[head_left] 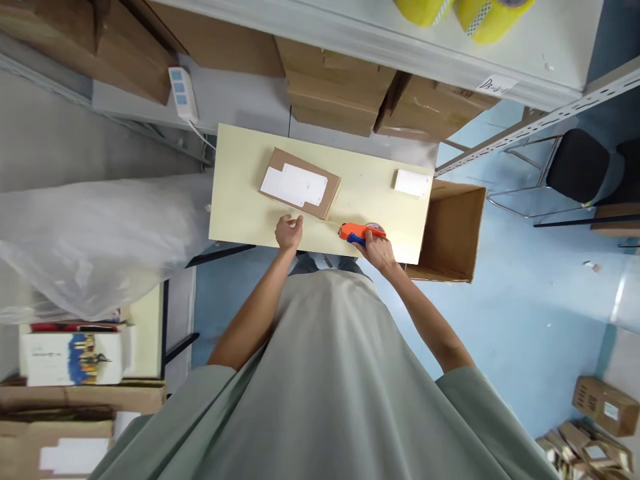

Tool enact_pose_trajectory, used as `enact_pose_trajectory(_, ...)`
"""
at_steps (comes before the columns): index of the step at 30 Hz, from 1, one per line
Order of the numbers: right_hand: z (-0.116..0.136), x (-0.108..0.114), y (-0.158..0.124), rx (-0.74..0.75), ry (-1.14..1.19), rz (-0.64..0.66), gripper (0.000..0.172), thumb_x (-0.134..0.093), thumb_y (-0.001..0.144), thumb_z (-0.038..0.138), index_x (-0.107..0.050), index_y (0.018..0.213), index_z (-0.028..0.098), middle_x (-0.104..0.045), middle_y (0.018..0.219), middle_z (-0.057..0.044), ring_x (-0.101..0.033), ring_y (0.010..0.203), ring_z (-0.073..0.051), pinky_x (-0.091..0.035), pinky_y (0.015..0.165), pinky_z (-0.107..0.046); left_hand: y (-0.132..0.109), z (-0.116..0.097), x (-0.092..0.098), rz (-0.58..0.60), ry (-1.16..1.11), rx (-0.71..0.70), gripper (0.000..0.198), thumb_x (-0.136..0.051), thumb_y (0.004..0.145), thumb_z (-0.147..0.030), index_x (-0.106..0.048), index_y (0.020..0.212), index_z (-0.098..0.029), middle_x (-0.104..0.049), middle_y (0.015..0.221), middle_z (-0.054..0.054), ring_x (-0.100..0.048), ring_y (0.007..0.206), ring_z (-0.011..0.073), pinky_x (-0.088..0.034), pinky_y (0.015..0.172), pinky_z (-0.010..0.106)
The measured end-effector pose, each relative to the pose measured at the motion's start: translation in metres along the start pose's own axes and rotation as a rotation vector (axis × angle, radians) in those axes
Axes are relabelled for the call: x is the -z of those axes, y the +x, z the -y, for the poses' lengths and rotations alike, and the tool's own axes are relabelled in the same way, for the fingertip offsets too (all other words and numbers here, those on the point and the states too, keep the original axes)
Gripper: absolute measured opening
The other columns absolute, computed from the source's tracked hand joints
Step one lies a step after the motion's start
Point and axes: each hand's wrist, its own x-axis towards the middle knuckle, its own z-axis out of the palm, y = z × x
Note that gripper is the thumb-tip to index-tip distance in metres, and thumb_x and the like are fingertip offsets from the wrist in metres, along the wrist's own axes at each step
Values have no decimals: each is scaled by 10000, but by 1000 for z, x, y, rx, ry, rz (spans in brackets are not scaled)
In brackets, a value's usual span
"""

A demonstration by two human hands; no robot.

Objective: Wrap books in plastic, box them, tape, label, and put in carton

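A small brown cardboard box (pixel 331 199) with white labels on top lies slightly turned on the pale yellow table (pixel 240 220). Just in front of its near edge is my left hand (pixel 289 233), fingers curled and pressed together; what they hold, if anything, is too small to name. My right hand (pixel 377 250) grips an orange and blue tape dispenser (pixel 354 232) near the table's front edge. A thin strip seems to run from the dispenser towards the box. To the right on the table sits a small stack of white labels (pixel 412 182).
An open cardboard box (pixel 453 230) stands against the table's right end. A shelf (pixel 545 40) with yellow tape rolls (pixel 493 17) overhangs the far side. Plastic wrap (pixel 110 233) bulges at the left. A power strip (pixel 183 95) lies behind the table.
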Motion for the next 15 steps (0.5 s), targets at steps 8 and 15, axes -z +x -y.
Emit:
enact_pose_trajectory(8, -3, -15, -3, 24, 129, -36, 599, -406, 1211, 530, -491, 1482, 2, -801, 1192, -301, -790, 1073, -378, -570, 1000, -460, -25, -27, -10, 311, -217, 373, 556, -994, 796, -515, -732, 1130, -156, -771, 1036, 196, -812, 1106, 341, -683, 1027, 455)
enact_pose_trajectory(15, -10, -22, -3, 33, 178, -37, 605, -376, 1216, 520, -473, 1497, -6, -807, 1200, -291, -787, 1115, -383, -556, 1033, -471, -4, -39, -34, 278, -88, 259, 676, -777, 957, -762, -706, 1327, -201, -742, 1158, 179, -775, 1199, 266, -670, 1034, 373)
